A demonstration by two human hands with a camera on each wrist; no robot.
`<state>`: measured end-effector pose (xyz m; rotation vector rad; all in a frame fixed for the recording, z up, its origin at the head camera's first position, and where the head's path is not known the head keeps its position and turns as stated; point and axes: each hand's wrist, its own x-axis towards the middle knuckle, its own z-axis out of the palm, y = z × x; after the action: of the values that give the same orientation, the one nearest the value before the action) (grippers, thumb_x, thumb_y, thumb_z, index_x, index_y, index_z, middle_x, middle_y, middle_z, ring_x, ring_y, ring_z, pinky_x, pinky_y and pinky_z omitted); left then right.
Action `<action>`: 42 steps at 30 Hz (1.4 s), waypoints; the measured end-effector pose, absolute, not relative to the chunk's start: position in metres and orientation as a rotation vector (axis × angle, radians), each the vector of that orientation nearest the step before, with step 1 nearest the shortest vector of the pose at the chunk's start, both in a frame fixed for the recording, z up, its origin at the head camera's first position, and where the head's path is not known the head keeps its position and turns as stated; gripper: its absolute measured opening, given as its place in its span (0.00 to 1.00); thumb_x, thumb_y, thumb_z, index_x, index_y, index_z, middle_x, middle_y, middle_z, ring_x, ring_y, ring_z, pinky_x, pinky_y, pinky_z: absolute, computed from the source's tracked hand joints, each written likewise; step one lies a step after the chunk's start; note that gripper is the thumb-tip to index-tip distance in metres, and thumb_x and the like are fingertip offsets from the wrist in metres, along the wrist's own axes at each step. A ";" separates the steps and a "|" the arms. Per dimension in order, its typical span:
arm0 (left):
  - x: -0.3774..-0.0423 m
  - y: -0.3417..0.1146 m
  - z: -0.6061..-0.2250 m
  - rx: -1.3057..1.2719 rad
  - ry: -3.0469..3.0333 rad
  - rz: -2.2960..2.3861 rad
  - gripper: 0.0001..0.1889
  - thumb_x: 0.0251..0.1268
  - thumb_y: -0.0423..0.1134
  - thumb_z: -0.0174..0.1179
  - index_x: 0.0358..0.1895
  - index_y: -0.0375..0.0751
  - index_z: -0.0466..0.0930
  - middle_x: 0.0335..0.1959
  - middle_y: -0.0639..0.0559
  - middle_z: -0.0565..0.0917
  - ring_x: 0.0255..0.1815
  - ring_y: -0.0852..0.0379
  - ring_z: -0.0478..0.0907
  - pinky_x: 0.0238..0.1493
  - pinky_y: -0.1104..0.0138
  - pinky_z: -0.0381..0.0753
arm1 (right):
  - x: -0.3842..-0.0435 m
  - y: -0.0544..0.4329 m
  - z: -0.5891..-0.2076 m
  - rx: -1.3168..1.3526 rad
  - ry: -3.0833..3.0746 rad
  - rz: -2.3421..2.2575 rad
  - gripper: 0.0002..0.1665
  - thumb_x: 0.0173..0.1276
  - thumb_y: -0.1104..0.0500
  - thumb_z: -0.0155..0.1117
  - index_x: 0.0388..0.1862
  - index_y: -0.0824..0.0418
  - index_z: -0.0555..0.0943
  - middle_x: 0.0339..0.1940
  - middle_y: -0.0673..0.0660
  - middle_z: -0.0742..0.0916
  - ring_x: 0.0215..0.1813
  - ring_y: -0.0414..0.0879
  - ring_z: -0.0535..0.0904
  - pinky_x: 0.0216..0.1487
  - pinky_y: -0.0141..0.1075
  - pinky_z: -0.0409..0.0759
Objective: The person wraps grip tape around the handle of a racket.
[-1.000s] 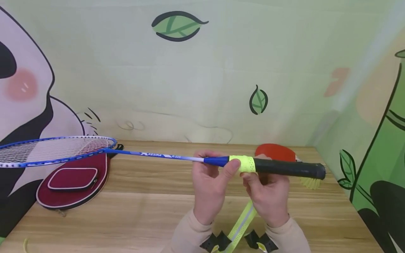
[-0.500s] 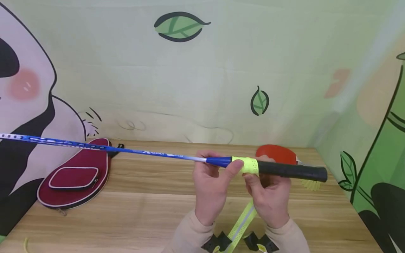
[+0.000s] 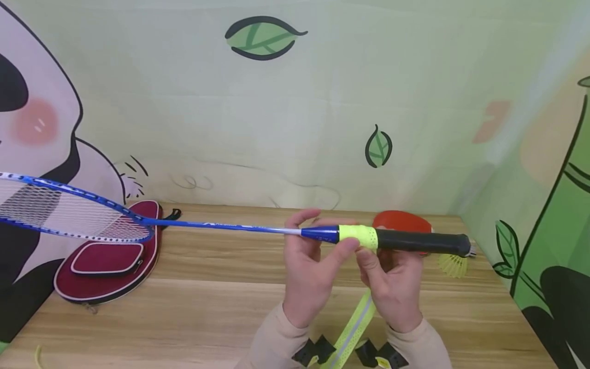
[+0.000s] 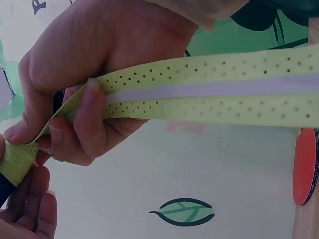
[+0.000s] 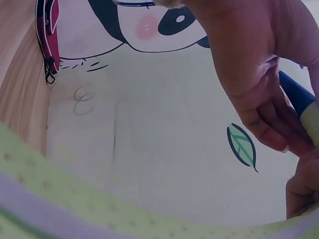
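Observation:
A blue badminton racket [image 3: 226,226] lies sideways in the air, its strung head to the left and black handle [image 3: 421,242] to the right. Yellow perforated overgrip tape [image 3: 352,325] with a pale centre stripe is wound round the handle's top, beside the blue cone [image 3: 319,233]. My left hand [image 3: 306,274] holds the racket there, its thumb pressing the wound band [image 3: 361,236]. Just below the handle, my right hand [image 3: 395,287] pinches the tape between thumb and fingers, as the left wrist view shows the tape [image 4: 224,89] running from it. The loose length hangs down between both forearms.
A dark red racket case [image 3: 110,256] lies at the table's left. Behind the handle sit a red table tennis bat [image 3: 401,220] and a yellow shuttlecock [image 3: 453,265]. A small yellow strip [image 3: 38,357] is near the front left edge. A printed wall backs the wooden table [image 3: 207,318].
The racket has rolled about its shaft: its head passes from nearly flat, through edge-on, to showing its strings again. The left fingers have lifted slightly; the right hand stays at the tape.

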<state>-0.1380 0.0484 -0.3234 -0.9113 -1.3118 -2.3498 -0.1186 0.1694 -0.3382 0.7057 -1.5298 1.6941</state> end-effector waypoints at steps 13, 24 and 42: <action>-0.137 0.050 -0.323 -0.876 -1.240 -2.323 0.32 0.58 0.37 0.70 0.46 0.20 0.55 0.36 0.55 0.81 0.37 0.60 0.80 0.46 0.69 0.79 | -0.121 0.169 -0.340 0.733 -1.517 1.708 0.14 0.63 0.67 0.67 0.39 0.75 0.74 0.16 0.55 0.76 0.11 0.40 0.67 0.08 0.30 0.64; -0.137 0.051 -0.323 -0.866 -1.218 -2.321 0.25 0.58 0.37 0.70 0.42 0.30 0.60 0.35 0.55 0.81 0.36 0.60 0.79 0.45 0.69 0.78 | -0.122 0.169 -0.341 0.709 -1.506 1.668 0.12 0.62 0.68 0.68 0.39 0.75 0.76 0.18 0.54 0.76 0.14 0.40 0.66 0.10 0.31 0.63; -0.135 0.048 -0.323 -0.708 -1.344 -2.406 0.23 0.56 0.40 0.72 0.42 0.41 0.64 0.28 0.55 0.76 0.32 0.59 0.76 0.46 0.67 0.75 | -0.124 0.170 -0.344 0.838 -1.381 1.716 0.23 0.61 0.70 0.70 0.51 0.80 0.73 0.36 0.57 0.84 0.19 0.41 0.68 0.14 0.31 0.66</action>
<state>-0.1353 0.0476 -0.3228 -0.7080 -1.3439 -2.4064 -0.1242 0.1698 -0.3438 0.8383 -1.3809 1.7160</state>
